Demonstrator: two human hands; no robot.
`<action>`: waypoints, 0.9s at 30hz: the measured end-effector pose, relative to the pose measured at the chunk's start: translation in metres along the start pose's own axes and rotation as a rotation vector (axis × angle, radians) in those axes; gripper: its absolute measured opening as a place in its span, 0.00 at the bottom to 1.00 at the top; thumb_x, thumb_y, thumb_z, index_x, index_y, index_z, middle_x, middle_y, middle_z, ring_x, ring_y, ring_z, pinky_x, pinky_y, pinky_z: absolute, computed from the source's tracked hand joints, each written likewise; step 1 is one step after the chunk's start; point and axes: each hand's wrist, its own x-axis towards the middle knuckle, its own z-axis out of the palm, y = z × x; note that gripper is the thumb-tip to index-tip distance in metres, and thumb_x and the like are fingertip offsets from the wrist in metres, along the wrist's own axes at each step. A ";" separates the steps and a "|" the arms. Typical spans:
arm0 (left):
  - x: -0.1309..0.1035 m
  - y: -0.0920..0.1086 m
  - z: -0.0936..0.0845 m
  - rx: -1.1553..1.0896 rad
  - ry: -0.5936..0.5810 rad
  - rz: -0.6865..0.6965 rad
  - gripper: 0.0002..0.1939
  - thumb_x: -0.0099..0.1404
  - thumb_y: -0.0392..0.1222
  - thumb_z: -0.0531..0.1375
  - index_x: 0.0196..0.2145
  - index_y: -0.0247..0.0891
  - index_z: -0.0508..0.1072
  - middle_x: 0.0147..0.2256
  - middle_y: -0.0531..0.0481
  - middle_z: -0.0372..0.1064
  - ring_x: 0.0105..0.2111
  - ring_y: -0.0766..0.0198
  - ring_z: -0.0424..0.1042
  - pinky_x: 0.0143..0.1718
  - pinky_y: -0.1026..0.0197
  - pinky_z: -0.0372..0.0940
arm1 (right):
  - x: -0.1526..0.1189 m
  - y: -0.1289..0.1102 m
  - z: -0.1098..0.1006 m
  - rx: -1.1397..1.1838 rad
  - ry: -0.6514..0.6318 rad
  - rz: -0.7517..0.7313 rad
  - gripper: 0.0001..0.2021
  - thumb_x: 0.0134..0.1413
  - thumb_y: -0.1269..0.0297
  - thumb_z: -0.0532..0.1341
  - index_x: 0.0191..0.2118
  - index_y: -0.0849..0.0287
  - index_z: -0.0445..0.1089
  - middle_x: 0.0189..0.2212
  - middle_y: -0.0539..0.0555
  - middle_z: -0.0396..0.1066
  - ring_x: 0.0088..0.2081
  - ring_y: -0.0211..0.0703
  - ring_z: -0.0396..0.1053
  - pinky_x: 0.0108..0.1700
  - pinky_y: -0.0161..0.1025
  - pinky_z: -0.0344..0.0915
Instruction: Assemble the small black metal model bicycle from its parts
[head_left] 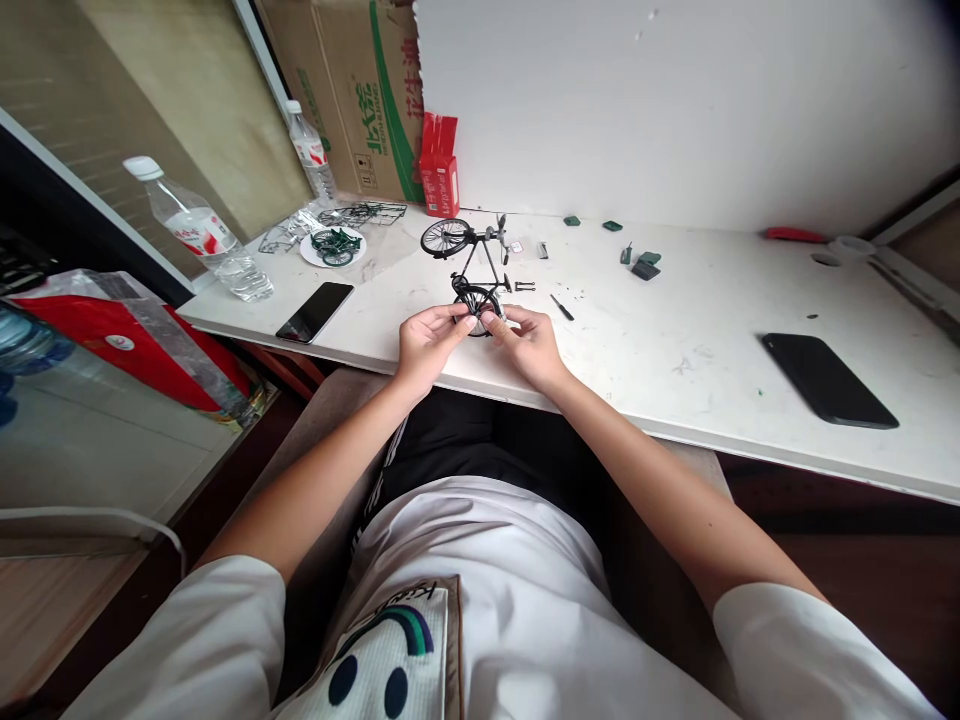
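A small black model bicycle [480, 255] lies on the white table [645, 360], its front wheel pointing away from me and its rear wheel nearest. My left hand [431, 342] grips the rear wheel from the left, thumb and fingers pinched at its hub. From the right, my right hand [527, 345] pinches the same wheel, its thumb almost meeting the left one. Whether a tiny part sits between the fingertips is hidden. Right of the bicycle lie a small black part [525, 286] and a thin dark tool [562, 307].
Two water bottles [206, 240], a white plate of green bicycle parts [309, 252] and a phone [315, 312] stand or lie at left. A red box [440, 170] and a cardboard carton [360, 100] are behind. Dark green pieces [645, 266] and a black phone [829, 380] lie at right.
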 end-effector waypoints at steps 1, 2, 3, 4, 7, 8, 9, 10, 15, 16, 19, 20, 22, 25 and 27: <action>0.000 -0.001 0.000 -0.001 0.001 0.003 0.30 0.51 0.55 0.84 0.44 0.35 0.84 0.47 0.37 0.86 0.51 0.46 0.86 0.64 0.41 0.75 | 0.000 0.000 0.000 -0.010 0.007 -0.012 0.26 0.58 0.33 0.73 0.40 0.55 0.85 0.46 0.56 0.85 0.51 0.55 0.79 0.41 0.42 0.73; 0.000 -0.002 0.000 0.000 0.004 0.008 0.30 0.50 0.55 0.84 0.44 0.35 0.84 0.47 0.37 0.86 0.51 0.46 0.86 0.64 0.41 0.75 | 0.000 0.000 0.000 -0.020 0.012 -0.020 0.26 0.58 0.33 0.73 0.41 0.54 0.85 0.46 0.56 0.85 0.52 0.55 0.78 0.42 0.43 0.72; 0.001 -0.003 0.000 0.002 0.008 0.012 0.30 0.50 0.56 0.84 0.44 0.36 0.85 0.47 0.37 0.86 0.51 0.46 0.86 0.64 0.41 0.76 | 0.000 0.001 0.000 -0.027 0.016 -0.025 0.26 0.59 0.33 0.73 0.40 0.54 0.85 0.47 0.56 0.85 0.52 0.56 0.78 0.42 0.43 0.72; 0.001 -0.005 0.000 0.006 0.010 0.016 0.30 0.50 0.56 0.84 0.44 0.36 0.85 0.48 0.37 0.86 0.51 0.46 0.86 0.64 0.41 0.76 | 0.000 0.001 -0.001 -0.031 0.017 -0.025 0.26 0.59 0.33 0.73 0.40 0.54 0.85 0.46 0.56 0.85 0.52 0.56 0.78 0.42 0.43 0.72; 0.003 -0.008 -0.003 0.032 0.009 0.025 0.31 0.51 0.57 0.84 0.45 0.36 0.85 0.49 0.37 0.86 0.52 0.46 0.86 0.63 0.41 0.77 | 0.001 0.003 0.000 -0.040 0.002 -0.028 0.26 0.61 0.32 0.71 0.39 0.54 0.84 0.43 0.56 0.84 0.50 0.55 0.77 0.42 0.44 0.72; 0.003 -0.009 -0.005 0.048 0.010 0.033 0.31 0.52 0.57 0.83 0.46 0.36 0.86 0.49 0.36 0.86 0.52 0.46 0.86 0.63 0.41 0.77 | 0.001 0.003 0.000 -0.051 -0.007 -0.035 0.27 0.61 0.31 0.70 0.38 0.54 0.84 0.41 0.56 0.83 0.48 0.54 0.76 0.43 0.44 0.72; 0.003 -0.010 -0.006 0.067 0.012 0.044 0.30 0.52 0.58 0.83 0.46 0.36 0.86 0.49 0.36 0.86 0.51 0.46 0.86 0.63 0.42 0.77 | 0.002 0.004 0.001 -0.070 -0.014 -0.045 0.28 0.62 0.30 0.69 0.37 0.54 0.83 0.38 0.56 0.82 0.47 0.53 0.76 0.43 0.44 0.72; 0.003 -0.011 -0.007 0.088 0.016 0.056 0.30 0.53 0.58 0.83 0.46 0.35 0.86 0.49 0.35 0.86 0.51 0.46 0.86 0.62 0.42 0.78 | 0.002 0.005 0.001 -0.094 -0.019 -0.054 0.29 0.62 0.29 0.68 0.35 0.54 0.82 0.36 0.56 0.80 0.46 0.53 0.75 0.44 0.44 0.72; -0.002 -0.015 -0.008 0.184 0.036 0.126 0.27 0.60 0.59 0.79 0.47 0.35 0.86 0.49 0.35 0.86 0.51 0.48 0.86 0.62 0.46 0.77 | 0.004 0.009 0.003 -0.159 -0.021 -0.063 0.33 0.62 0.24 0.65 0.35 0.54 0.81 0.34 0.56 0.79 0.42 0.51 0.72 0.45 0.46 0.72; -0.003 -0.015 -0.008 0.204 0.035 0.144 0.27 0.61 0.59 0.79 0.47 0.35 0.86 0.49 0.35 0.85 0.52 0.48 0.86 0.63 0.47 0.76 | 0.004 0.010 0.003 -0.157 -0.026 -0.065 0.33 0.62 0.24 0.65 0.37 0.54 0.81 0.35 0.56 0.80 0.43 0.52 0.73 0.45 0.46 0.72; -0.004 -0.015 -0.008 0.258 0.023 0.208 0.25 0.64 0.59 0.77 0.47 0.36 0.84 0.49 0.37 0.84 0.53 0.51 0.84 0.65 0.49 0.74 | 0.003 0.009 0.004 -0.153 -0.045 -0.076 0.32 0.63 0.26 0.65 0.40 0.55 0.82 0.38 0.56 0.82 0.46 0.53 0.74 0.46 0.45 0.72; -0.004 -0.015 -0.009 0.268 0.019 0.226 0.24 0.65 0.59 0.76 0.47 0.36 0.83 0.49 0.37 0.84 0.53 0.52 0.84 0.65 0.49 0.74 | 0.003 0.009 0.004 -0.152 -0.047 -0.076 0.32 0.64 0.27 0.65 0.41 0.55 0.82 0.39 0.56 0.82 0.46 0.53 0.74 0.46 0.45 0.72; -0.003 -0.016 -0.009 0.273 0.014 0.243 0.24 0.65 0.59 0.76 0.47 0.37 0.82 0.49 0.38 0.83 0.53 0.53 0.83 0.65 0.50 0.73 | 0.004 0.009 0.004 -0.143 -0.047 -0.072 0.31 0.64 0.28 0.65 0.42 0.56 0.82 0.40 0.57 0.82 0.47 0.53 0.74 0.46 0.44 0.72; -0.002 -0.016 -0.010 0.251 0.026 0.227 0.26 0.63 0.60 0.77 0.46 0.38 0.79 0.49 0.39 0.82 0.53 0.54 0.82 0.64 0.51 0.74 | 0.004 0.009 0.004 -0.108 -0.043 -0.064 0.31 0.62 0.28 0.67 0.43 0.56 0.82 0.42 0.57 0.82 0.47 0.52 0.74 0.45 0.44 0.73; -0.001 -0.017 -0.009 0.229 0.037 0.213 0.28 0.60 0.60 0.79 0.46 0.39 0.78 0.48 0.40 0.81 0.52 0.54 0.82 0.62 0.51 0.74 | 0.005 0.011 0.003 -0.103 -0.043 -0.066 0.31 0.61 0.27 0.67 0.44 0.55 0.82 0.43 0.57 0.81 0.47 0.52 0.74 0.46 0.44 0.73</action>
